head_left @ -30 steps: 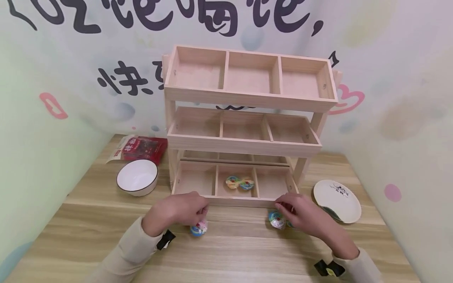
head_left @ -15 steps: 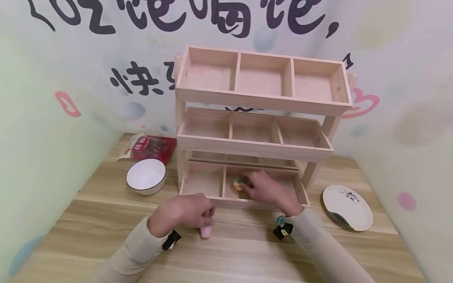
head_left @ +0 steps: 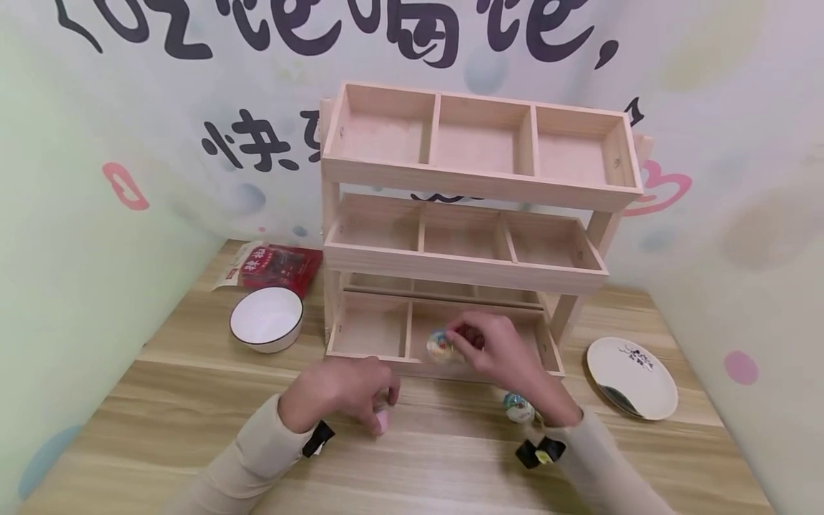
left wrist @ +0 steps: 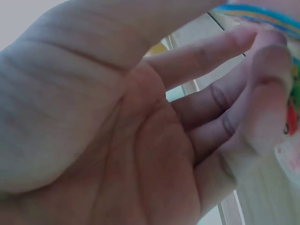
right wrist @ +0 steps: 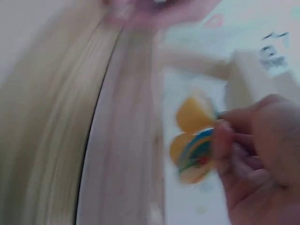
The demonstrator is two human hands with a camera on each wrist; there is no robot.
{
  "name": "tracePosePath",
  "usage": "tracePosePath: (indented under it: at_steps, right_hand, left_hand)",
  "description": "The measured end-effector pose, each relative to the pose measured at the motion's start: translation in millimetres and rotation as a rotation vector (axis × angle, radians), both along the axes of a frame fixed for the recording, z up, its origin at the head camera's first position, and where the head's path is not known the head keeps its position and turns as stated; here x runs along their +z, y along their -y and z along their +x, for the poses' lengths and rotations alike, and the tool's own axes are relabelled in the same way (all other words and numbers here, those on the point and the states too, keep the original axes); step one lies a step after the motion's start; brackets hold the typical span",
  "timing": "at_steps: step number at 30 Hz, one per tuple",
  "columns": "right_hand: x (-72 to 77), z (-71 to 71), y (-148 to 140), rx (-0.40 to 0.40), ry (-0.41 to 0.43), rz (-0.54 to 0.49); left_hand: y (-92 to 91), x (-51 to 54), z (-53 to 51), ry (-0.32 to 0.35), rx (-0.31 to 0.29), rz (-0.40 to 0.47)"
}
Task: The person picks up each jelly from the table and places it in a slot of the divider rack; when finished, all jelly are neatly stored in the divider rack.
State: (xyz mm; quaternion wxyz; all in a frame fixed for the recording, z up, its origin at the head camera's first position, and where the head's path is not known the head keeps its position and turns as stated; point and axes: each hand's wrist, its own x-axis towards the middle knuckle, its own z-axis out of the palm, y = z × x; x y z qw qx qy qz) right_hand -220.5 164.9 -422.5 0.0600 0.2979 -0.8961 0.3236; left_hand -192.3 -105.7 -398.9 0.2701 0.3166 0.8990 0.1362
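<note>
My left hand point(head_left: 350, 390) is over the table in front of the shelf. It pinches a small pink jelly cup point(head_left: 383, 420), whose colourful lid point(left wrist: 294, 98) peeks out past the fingertips in the left wrist view. At the bottom tier's middle compartment, my right hand point(head_left: 496, 347) pinches jelly cups point(head_left: 440, 345) between thumb and forefinger. Two orange cups point(right wrist: 192, 116) show there in the right wrist view, blurred, one with a blue patterned lid. Another jelly cup point(head_left: 518, 408) lies on the table beside the right wrist, partly covered by it.
The wooden three-tier shelf point(head_left: 476, 182) has divided trays and stands against the printed backdrop. To its left are a white bowl point(head_left: 265, 318) and a red food packet point(head_left: 277, 268). A white plate point(head_left: 634, 375) lies at the right.
My right hand has moved from the table's right side into the bottom middle compartment and taken hold of the jelly cups there. The left hand has turned its pink cup.
</note>
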Motion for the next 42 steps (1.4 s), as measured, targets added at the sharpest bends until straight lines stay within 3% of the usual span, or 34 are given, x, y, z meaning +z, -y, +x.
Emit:
tracePosePath:
  at_steps: [4, 6, 9, 15, 23, 29, 34, 37, 42]
  right_hand:
    - [3.4, 30.4, 0, 0.06, 0.207, 0.046]
    - [-0.3, 38.4, 1, 0.078, 0.289, 0.088]
    - [-8.2, 42.8, 2, 0.076, 0.341, 0.121]
    - [-19.7, 41.6, 5, 0.032, 0.307, 0.109]
    - [-28.4, 41.3, 10, -0.029, 0.182, 0.146]
    - [-30.0, 40.3, 18, -0.019, 0.138, 0.191]
    - [-31.0, 38.4, 26, 0.005, 0.154, 0.18]
    - [-30.0, 37.8, 28, 0.014, 0.168, 0.173]
    - [-24.0, 39.7, 22, 0.017, 0.153, 0.161]
  left_hand:
    - [-2.3, -2.6, 1.9, -0.015, -0.007, -0.016]
    - [-3.5, -4.2, 3.2, -0.045, -0.014, -0.017]
    - [-5.7, -7.3, 5.8, -0.115, -0.023, -0.027]
    - [-12.1, -14.5, 12.4, -0.248, -0.004, -0.07]
    - [-23.2, -18.8, 19.3, -0.456, 0.002, -0.161]
    - [-24.3, -20.8, 20.6, -0.524, -0.018, -0.158]
    - [-26.7, -24.8, 23.7, -0.636, -0.027, -0.15]
    - [-28.1, -25.6, 23.8, -0.626, -0.021, -0.129]
    - [-21.8, -13.4, 16.8, -0.422, -0.015, -0.067]
